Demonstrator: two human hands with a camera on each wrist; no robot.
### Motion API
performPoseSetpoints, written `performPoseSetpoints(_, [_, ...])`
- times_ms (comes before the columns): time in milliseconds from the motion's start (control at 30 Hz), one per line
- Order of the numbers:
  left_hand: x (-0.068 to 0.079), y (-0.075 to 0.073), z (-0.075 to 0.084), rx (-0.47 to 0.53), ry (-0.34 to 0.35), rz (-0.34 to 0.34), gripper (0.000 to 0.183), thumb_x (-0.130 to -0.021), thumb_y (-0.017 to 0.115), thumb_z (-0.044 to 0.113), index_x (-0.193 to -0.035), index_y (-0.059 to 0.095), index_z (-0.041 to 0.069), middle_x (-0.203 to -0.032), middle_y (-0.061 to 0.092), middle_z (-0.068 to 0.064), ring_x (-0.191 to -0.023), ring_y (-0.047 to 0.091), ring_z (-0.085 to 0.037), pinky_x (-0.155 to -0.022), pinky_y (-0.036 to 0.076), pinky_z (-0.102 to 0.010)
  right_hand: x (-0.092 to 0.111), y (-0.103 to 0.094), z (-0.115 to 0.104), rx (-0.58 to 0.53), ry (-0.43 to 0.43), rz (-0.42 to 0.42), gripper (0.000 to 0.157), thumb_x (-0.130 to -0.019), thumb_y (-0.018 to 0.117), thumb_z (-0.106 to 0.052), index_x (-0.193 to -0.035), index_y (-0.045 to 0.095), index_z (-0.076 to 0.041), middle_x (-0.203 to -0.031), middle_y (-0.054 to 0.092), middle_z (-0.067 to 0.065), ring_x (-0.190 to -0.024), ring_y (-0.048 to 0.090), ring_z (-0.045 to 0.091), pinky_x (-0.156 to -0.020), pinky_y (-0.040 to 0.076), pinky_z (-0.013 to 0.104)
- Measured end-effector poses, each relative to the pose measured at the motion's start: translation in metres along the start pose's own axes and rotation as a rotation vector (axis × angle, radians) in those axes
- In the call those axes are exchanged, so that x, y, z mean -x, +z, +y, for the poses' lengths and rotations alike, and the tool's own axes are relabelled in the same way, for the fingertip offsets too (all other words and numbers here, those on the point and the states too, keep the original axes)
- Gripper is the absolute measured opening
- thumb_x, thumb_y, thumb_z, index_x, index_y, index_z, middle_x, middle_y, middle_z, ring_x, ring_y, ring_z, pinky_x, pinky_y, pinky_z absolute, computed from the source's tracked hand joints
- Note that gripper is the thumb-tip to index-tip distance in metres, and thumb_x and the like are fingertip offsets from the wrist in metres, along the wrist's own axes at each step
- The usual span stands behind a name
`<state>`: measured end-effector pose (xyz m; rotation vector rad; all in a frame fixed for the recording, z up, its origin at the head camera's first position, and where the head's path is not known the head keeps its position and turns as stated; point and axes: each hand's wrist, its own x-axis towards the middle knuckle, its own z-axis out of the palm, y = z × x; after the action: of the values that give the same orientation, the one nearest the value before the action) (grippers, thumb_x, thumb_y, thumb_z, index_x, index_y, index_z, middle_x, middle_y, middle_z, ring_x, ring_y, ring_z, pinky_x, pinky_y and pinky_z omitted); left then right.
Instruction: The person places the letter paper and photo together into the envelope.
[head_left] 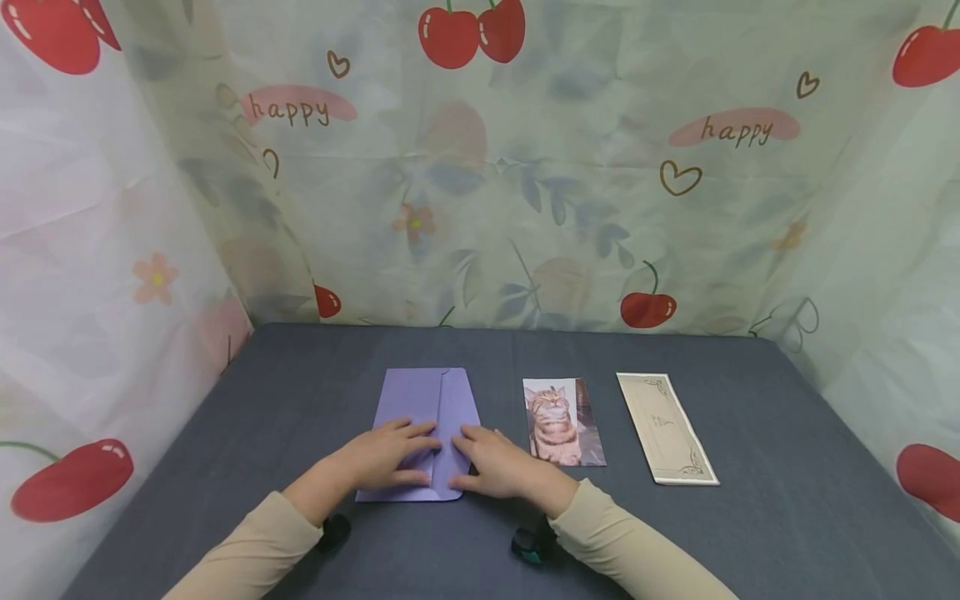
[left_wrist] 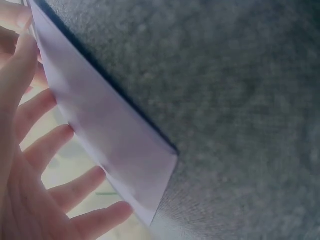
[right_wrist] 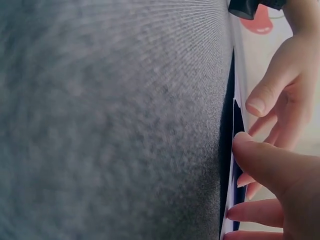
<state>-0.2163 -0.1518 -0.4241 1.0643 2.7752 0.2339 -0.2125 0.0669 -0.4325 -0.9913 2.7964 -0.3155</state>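
A purple envelope [head_left: 412,396] lies on the dark table, with a long flap edge running down its right part. My left hand [head_left: 393,457] rests on its lower half, the fairly straight fingers spread toward the flap edge. In the left wrist view, the fingertips [left_wrist: 95,175] touch the envelope's face [left_wrist: 110,130]. From the other side, my right hand [head_left: 495,462] touches the right strip, its thumb close to the left hand's. A dark gap shows along the envelope's side in the right wrist view, by the right thumb [right_wrist: 250,150].
A cat photo card [head_left: 555,421] lies right of the envelope, close to my right wrist. Farther right is a long beige printed card [head_left: 667,429]. Patterned cloth walls [head_left: 495,167] enclose the dark table [head_left: 285,392] at the back and sides.
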Motion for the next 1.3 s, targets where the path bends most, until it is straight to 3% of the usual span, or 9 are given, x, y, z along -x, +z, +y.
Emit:
performPoseSetpoints(200, [0.0011, -0.002, -0.0001, 0.044, -0.026, -0.023, 0.06, -0.083, 0.062, 0.051, -0.13, 0.053, 0.016, -0.149, 0.039, -0.01, -0.133, 0.037, -0.042, -0.098, 0.039, -0.059, 0.003, -0.0018, -0.003, -0.005, -0.002, 0.004, 0.061, -0.088, 0.061, -0.041, -0.132, 0.05, 0.0, -0.141, 0.045, 0.022, -0.133, 0.041, 0.033, -0.106, 0.036, 0.051])
performPoseSetpoints(533, [0.0041, -0.0044, -0.0028, 0.075, -0.007, -0.011, 0.071, -0.071, 0.071, 0.055, -0.129, 0.053, 0.018, -0.149, 0.037, -0.012, -0.129, 0.038, -0.049, -0.097, 0.04, -0.059, 0.0057, -0.0008, -0.001, -0.038, -0.027, 0.013, 0.063, -0.09, 0.056, -0.045, -0.132, 0.049, 0.002, -0.141, 0.044, 0.024, -0.133, 0.04, 0.036, -0.107, 0.036, 0.048])
performPoseSetpoints(867, [0.0032, -0.0024, -0.0064, 0.081, 0.007, 0.022, 0.073, -0.069, 0.072, 0.055, -0.128, 0.052, 0.017, -0.149, 0.036, -0.013, -0.128, 0.04, -0.049, -0.098, 0.04, -0.057, 0.0032, -0.0005, -0.0005, -0.078, 0.02, -0.021, 0.064, -0.088, 0.06, -0.043, -0.135, 0.047, -0.002, -0.145, 0.039, 0.021, -0.136, 0.036, 0.034, -0.109, 0.033, 0.048])
performPoseSetpoints(1300, [0.0027, -0.0028, -0.0074, 0.105, 0.011, 0.028, 0.072, -0.07, 0.073, 0.052, -0.127, 0.051, 0.015, -0.149, 0.036, -0.015, -0.126, 0.04, -0.053, -0.098, 0.038, -0.06, 0.0019, -0.0006, 0.0036, -0.083, 0.006, 0.002, 0.062, -0.087, 0.061, -0.042, -0.133, 0.05, -0.002, -0.143, 0.043, 0.021, -0.135, 0.04, 0.032, -0.108, 0.033, 0.05])
